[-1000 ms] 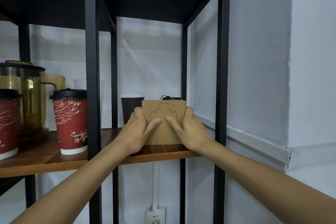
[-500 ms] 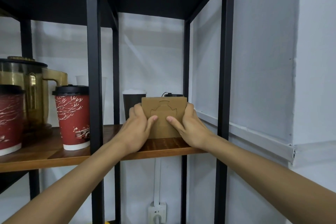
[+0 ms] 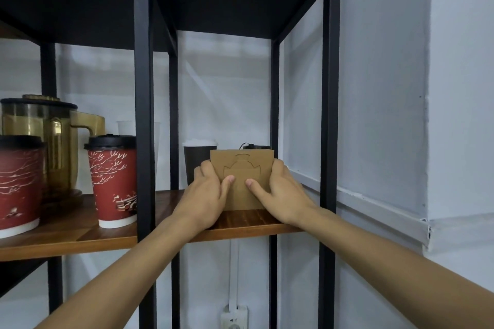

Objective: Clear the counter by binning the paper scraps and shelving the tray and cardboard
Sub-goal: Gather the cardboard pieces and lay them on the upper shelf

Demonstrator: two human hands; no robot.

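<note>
Left hand (image 3: 208,193): clasps the left edge of the cardboard (image 3: 242,178), fingers curled round behind it, thumb flat on the front face.
Right hand (image 3: 280,193): grips the right edge the same way, thumb pressed on the front near the left thumb, the two thumbs just apart.
Cardboard: brown, upright, with a cut-out pattern on its face; its bottom edge meets the wooden shelf (image 3: 248,222) in the right-hand bay.
Behind: a black cup (image 3: 196,161) with a white lid stands just behind the cardboard's left side; a dark lid shows over its right top edge, too hidden to name.
Left bay: two red cups (image 3: 113,181) with black lids, and a gold jug (image 3: 45,139) behind them.
In the way: the black post (image 3: 144,115) between the bays crosses the left forearm.
Below: a socket (image 3: 235,318) on the wall.
</note>
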